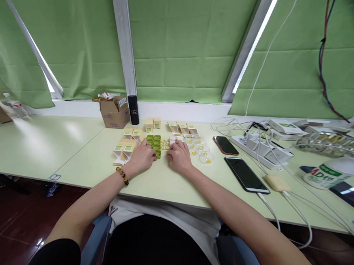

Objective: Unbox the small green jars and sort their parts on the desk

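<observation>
My left hand (142,159) is closed, its fingertips at the nearest of several small green open boxes (157,153) that stand in two columns. To their right lies a group of tiny beige pieces (165,144). My right hand (179,156) rests beside those pieces with bent fingers pinched together; anything in the pinch is too small to make out. Small pale pink items (172,139) show just behind it. Clear plastic cups with yellow bits (205,157) stand to its right. Folded cream cartons with green windows (128,148) stand left of and partly behind my left hand.
More cream cartons (183,128) stand at the back. A cardboard box (115,112) and a black cylinder (133,109) are by the wall. Two phones (246,174), a power strip (260,152), loose white cables and a white bottle (330,172) occupy the right side.
</observation>
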Available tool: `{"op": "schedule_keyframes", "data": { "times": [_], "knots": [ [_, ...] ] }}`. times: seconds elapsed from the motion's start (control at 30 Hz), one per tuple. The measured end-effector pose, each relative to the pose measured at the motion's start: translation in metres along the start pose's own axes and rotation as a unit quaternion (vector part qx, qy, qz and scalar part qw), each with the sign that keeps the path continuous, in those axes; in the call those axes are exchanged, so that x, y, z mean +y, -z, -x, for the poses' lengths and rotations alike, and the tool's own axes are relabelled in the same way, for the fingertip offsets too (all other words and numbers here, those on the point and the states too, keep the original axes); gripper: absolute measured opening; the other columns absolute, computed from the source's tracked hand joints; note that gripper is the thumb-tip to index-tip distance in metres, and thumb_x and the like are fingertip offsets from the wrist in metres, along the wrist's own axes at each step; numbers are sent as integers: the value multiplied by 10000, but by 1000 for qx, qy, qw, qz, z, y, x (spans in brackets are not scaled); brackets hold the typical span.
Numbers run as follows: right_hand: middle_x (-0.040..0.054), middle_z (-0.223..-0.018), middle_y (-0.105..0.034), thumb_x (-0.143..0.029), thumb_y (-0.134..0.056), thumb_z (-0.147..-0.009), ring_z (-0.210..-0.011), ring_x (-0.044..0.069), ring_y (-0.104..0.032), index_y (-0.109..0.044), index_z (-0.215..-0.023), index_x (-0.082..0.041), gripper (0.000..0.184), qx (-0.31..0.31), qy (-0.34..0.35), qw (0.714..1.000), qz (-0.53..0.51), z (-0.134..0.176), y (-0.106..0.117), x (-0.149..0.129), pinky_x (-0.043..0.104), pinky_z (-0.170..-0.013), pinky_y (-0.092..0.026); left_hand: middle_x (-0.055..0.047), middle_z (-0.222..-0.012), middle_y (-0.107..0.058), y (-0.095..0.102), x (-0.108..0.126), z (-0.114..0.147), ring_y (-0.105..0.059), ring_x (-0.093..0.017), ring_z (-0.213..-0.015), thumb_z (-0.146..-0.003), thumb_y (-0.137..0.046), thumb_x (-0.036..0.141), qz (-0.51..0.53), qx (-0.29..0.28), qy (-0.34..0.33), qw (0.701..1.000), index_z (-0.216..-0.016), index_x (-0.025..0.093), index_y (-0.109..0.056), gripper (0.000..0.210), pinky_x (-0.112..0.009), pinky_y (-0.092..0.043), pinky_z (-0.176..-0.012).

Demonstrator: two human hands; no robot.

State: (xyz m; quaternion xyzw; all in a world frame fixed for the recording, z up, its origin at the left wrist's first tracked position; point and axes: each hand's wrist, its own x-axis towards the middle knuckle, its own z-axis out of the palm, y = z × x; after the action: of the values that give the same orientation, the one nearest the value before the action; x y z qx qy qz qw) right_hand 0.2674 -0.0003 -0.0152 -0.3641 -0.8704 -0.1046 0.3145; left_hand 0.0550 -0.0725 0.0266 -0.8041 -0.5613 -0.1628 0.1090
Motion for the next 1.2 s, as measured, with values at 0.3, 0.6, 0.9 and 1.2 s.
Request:
{"op": "schedule_keyframes", "data": {
  "times": [0.3, 0.6, 0.9, 1.2],
  "knots": [
    [108, -933, -737, -221, -630, -932, -981, 260, -571, -773, -875, -172, 161, -33, -9, 999, 3, 2, 19, -14, 394, -872, -366, -115, -864, -754, 15, -11, -9, -511, -342, -1047, -969, -583, 337, 49, 70, 48, 995, -923, 231, -786, 234, -514, -376, -893],
    [78, -804, -758, -297, -641, -942, -758, 205, -640, -729, -784, -183, 214, -97, -9, 995, 8, 6, 33, -29, 349, -756, -340, -211, -1127, -680, 36, -54, -61, -429, -405, -1188, -966, -526, 338, -68, 42, 112, 991, -1242, 193, -693, 354, -543, -356, -968],
    [75, -799, -763, -276, -619, -952, -722, 202, -631, -729, -810, -188, 199, -81, -9, 997, 13, 5, 32, -29, 344, -726, -324, -258, -1353, -539, 3, -77, -146, -401, -434, -1339, -946, -546, 314, -93, -43, 126, 987, -1410, 147, -550, 493, -558, -357, -1073],
    [68, -787, -756, -280, -583, -983, -731, 200, -615, -713, -833, -186, 221, -37, 27, 999, 1, 7, 35, -27, 363, -747, -292, -276, -1460, -500, -31, -77, -204, -356, -435, -1442, -899, -610, 292, -94, -73, 130, 984, -1421, 82, -512, 572, -570, -276, -1177]
  ]
}}
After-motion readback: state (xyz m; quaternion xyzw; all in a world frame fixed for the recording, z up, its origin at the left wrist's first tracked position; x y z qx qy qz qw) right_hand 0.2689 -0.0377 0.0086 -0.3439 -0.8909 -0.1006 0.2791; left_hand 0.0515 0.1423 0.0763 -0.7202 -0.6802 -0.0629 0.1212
